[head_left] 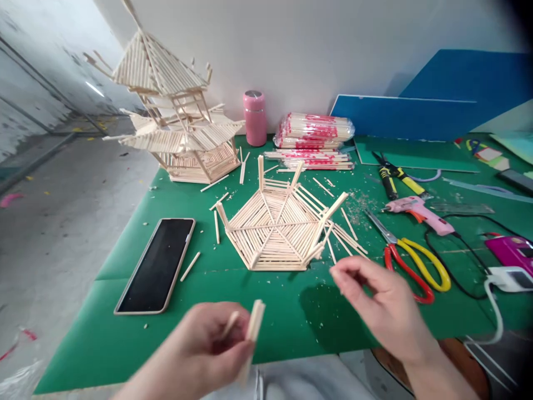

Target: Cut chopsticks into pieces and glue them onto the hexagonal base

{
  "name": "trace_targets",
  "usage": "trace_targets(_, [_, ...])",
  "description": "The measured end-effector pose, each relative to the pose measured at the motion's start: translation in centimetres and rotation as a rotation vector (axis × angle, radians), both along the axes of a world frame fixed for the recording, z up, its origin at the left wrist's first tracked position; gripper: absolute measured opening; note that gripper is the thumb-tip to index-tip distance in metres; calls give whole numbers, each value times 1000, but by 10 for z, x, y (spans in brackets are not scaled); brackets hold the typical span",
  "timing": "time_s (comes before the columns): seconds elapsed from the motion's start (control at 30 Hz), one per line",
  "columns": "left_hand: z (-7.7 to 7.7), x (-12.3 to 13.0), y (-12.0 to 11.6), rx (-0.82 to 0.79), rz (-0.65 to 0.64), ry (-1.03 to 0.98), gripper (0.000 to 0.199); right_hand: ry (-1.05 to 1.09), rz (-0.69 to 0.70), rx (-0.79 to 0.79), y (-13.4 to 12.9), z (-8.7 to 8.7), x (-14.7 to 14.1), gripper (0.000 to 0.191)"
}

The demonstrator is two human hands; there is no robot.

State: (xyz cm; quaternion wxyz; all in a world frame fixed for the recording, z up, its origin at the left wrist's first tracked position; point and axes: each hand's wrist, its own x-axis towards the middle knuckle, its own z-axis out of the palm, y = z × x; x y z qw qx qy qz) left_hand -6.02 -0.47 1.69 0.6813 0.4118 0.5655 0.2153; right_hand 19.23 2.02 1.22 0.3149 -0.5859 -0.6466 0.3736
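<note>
We are clamping pale, straight wooden sticks (255, 322) in our left hand (208, 341), in front of a hexagonal stick frame (272, 225); the frame is lying on the smooth green tabletop (104, 333), with radiating ribs and corner posts; our right hand (381, 311) is hovering, thumb and forefinger close, and we cannot tell whether their tips are meeting; behind left, a tiered stick pavilion (179, 140) is standing.

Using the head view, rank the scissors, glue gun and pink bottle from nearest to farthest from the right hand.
1. Scissors: just beyond the right hand, toward the right.
2. Glue gun: farther back on the right, behind the scissors.
3. Pink bottle: farthest, at the back by the wall, to the hand's left.
</note>
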Motion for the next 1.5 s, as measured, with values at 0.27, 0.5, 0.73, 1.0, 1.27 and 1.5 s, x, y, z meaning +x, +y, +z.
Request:
trace_targets(0.27, [-31, 94, 19, -93, -31, -327, 27, 202, 89, -235, -24, -20, -18, 21])
trace_targets(0.5, [-39, 98, 13, -250, 197, -456, 22, -3, -77, -179, 6, -40, 18, 28])
trace_targets(0.73, [-37, 91, 6, -322, 384, -571, 18, -160, -154, -108, 33, -41, 35, 32])
trace_targets(1.0, [-35, 102, 4, -362, 388, -606, 16, 3, -23, -216, 8, -19, 27, 38])
trace_targets(1.27, [-29, 106, 2, -332, 377, -676, 14, -34, 89, -124, -10, -19, -15, 32])
trace_targets(1.5, [-38, 105, -1, -221, 501, -679, 15, -42, 194, -128, -15, -20, -19, 22])
